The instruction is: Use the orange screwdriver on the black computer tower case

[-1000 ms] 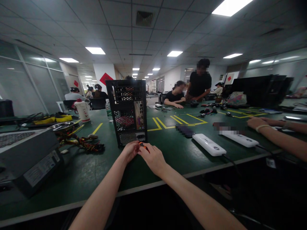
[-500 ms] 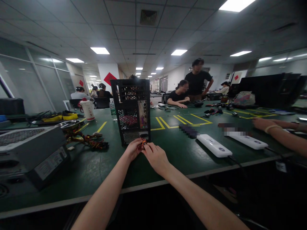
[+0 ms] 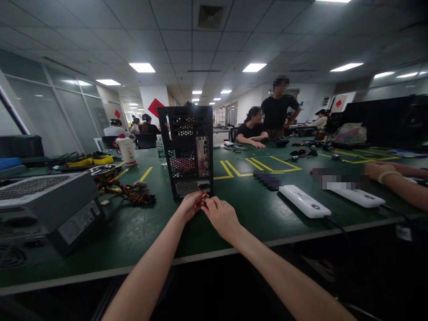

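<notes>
Right in front of the computer case (image 3: 182,185), my left hand (image 3: 190,207) and my right hand (image 3: 222,217) meet with fingers closed. Between their fingertips is a small orange-and-black object (image 3: 205,196), mostly covered, its kind too small to make out. A thin dark piece sticks up from it toward the lower back of the case. The case stands upright, its perforated rear panel and ports facing me. Both hands are just above the green table (image 3: 257,223).
Stacked grey power supplies (image 3: 43,214) sit at the left, with bundled cables (image 3: 133,196) beside them. A cup (image 3: 127,150) and a bottle (image 3: 161,151) stand behind. White power strips (image 3: 304,201) lie to the right, near another person's hand (image 3: 379,171).
The whole view has shifted slightly, so the scene sits a little further right and up. My hands stay together at the small orange-and-black object, with only slight finger movement.
</notes>
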Motion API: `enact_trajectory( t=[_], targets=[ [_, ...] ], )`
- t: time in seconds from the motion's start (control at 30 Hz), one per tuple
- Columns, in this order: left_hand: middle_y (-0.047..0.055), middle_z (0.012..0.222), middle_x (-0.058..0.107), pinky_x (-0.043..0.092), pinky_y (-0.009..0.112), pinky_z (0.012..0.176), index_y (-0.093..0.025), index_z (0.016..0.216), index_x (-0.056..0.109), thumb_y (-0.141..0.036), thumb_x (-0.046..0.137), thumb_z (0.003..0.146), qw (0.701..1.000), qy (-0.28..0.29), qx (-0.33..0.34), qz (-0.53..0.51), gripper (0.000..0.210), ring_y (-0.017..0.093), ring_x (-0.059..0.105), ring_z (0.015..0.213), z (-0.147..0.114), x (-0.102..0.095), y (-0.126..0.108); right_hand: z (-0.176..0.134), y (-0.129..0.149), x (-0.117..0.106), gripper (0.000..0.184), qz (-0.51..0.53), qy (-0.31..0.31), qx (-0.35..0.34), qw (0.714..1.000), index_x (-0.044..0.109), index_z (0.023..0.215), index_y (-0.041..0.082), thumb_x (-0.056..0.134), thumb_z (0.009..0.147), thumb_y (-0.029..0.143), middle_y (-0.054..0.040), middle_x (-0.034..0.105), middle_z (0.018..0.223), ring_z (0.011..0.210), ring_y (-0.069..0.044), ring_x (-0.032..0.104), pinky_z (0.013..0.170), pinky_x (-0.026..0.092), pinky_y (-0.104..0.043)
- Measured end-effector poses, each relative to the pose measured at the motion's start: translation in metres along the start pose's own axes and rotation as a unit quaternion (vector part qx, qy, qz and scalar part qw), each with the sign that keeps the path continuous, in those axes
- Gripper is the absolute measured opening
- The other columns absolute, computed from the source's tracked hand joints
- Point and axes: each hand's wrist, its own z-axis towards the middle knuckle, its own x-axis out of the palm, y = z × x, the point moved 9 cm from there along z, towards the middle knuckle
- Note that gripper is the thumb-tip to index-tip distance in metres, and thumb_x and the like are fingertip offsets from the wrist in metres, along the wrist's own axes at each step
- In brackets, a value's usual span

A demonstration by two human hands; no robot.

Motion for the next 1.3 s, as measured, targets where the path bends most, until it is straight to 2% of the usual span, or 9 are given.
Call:
enact_trajectory(
  t=[0.1, 0.2, 0.3, 0.47, 0.63, 0.77, 0.9, 1.0, 1.3],
  targets=[
    [0.006, 0.068, 0.061, 0.042, 0.019, 0.048, -0.009, 0.082, 0.059, -0.019, 0.05, 0.073, 0.999, 0.027, -0.016, -0.009, 0.016, 0.009, 0.055, 0.054, -0.002, 0.004, 0.003, 0.001, 0.0, -0.003, 0.018, 0.012, 0.007, 0.011, 1.0, 0.048, 0.093, 0.014, 0.036, 0.083, 0.024, -0.0078, 0.052, 0.085, 0.075, -0.016, 0.051, 0.066, 0.039, -0.029],
    [0.006, 0.068, 0.06, 0.043, 0.02, 0.051, -0.009, 0.081, 0.059, -0.021, 0.053, 0.072, 0.999, 0.042, -0.021, -0.019, 0.015, 0.009, 0.055, 0.055, -0.004, 0.005, 0.003, 0.001, 0.004, -0.005, 0.025, 0.022, 0.003, 0.003, 1.0, 0.045, 0.102, 0.011, 0.038, 0.08, 0.02, -0.0128, 0.049, 0.102, 0.088, -0.02, 0.049, 0.072, 0.039, -0.032],
    [0.004, 0.062, 0.058, 0.042, 0.019, 0.05, -0.009, 0.074, 0.058, -0.019, 0.057, 0.069, 0.999, 0.031, -0.018, -0.03, 0.011, 0.009, 0.053, 0.053, -0.004, 0.002, 0.001, 0.002, 0.013, -0.005, 0.029, 0.02, -0.002, -0.043, 0.999, 0.043, 0.108, 0.011, 0.037, 0.079, 0.017, -0.0146, 0.045, 0.111, 0.095, -0.021, 0.046, 0.076, 0.039, -0.034],
    [0.001, 0.052, 0.052, 0.037, 0.017, 0.043, -0.009, 0.067, 0.056, -0.021, 0.06, 0.067, 0.999, 0.013, -0.034, -0.013, 0.013, 0.007, 0.048, 0.044, -0.004, 0.0, 0.002, 0.0, 0.023, 0.001, 0.025, 0.009, 0.004, -0.106, 0.994, 0.045, 0.105, 0.014, 0.034, 0.082, 0.014, -0.0122, 0.048, 0.111, 0.089, -0.018, 0.049, 0.075, 0.04, -0.032],
    [0.0, 0.05, 0.05, 0.034, 0.017, 0.039, -0.01, 0.063, 0.053, -0.026, 0.062, 0.065, 1.0, 0.017, -0.011, 0.006, 0.018, 0.007, 0.046, 0.042, -0.004, 0.004, 0.0, -0.001, 0.011, 0.001, 0.023, 0.035, -0.009, -0.06, 0.998, 0.046, 0.103, 0.013, 0.035, 0.084, 0.021, -0.0128, 0.05, 0.106, 0.089, -0.017, 0.051, 0.072, 0.043, -0.029],
    [0.003, 0.058, 0.055, 0.037, 0.018, 0.042, -0.009, 0.072, 0.056, -0.021, 0.057, 0.069, 1.0, 0.003, 0.01, 0.005, 0.013, 0.008, 0.05, 0.046, -0.002, 0.002, -0.001, 0.002, 0.007, 0.0, 0.021, 0.06, 0.011, -0.025, 0.998, 0.048, 0.098, 0.014, 0.036, 0.084, 0.024, -0.0105, 0.051, 0.102, 0.087, -0.017, 0.051, 0.072, 0.043, -0.03],
    [0.006, 0.072, 0.06, 0.042, 0.018, 0.047, -0.009, 0.08, 0.057, -0.008, 0.051, 0.069, 0.999, -0.015, 0.034, -0.012, 0.012, 0.008, 0.054, 0.053, 0.004, -0.004, -0.004, 0.002, 0.013, -0.001, 0.023, 0.05, 0.016, -0.048, 0.997, 0.045, 0.101, 0.011, 0.039, 0.079, 0.015, -0.0123, 0.047, 0.11, 0.092, -0.02, 0.048, 0.076, 0.042, -0.034],
    [0.008, 0.076, 0.061, 0.043, 0.018, 0.048, -0.009, 0.08, 0.056, -0.006, 0.049, 0.07, 0.999, -0.026, 0.029, -0.021, 0.013, 0.008, 0.055, 0.055, 0.007, -0.008, -0.003, 0.0, 0.016, 0.001, 0.025, 0.044, 0.004, -0.072, 0.996, 0.044, 0.104, 0.011, 0.036, 0.08, 0.01, -0.0127, 0.048, 0.108, 0.094, -0.019, 0.047, 0.078, 0.042, -0.032],
    [0.009, 0.075, 0.061, 0.044, 0.019, 0.05, -0.009, 0.08, 0.056, -0.006, 0.05, 0.07, 0.999, -0.028, 0.021, -0.016, 0.012, 0.01, 0.056, 0.057, 0.007, -0.008, -0.002, 0.0, 0.004, 0.001, 0.017, 0.046, 0.001, -0.021, 0.999, 0.047, 0.096, 0.015, 0.038, 0.083, 0.022, -0.0086, 0.052, 0.094, 0.085, -0.016, 0.052, 0.069, 0.044, -0.027]
  ],
)
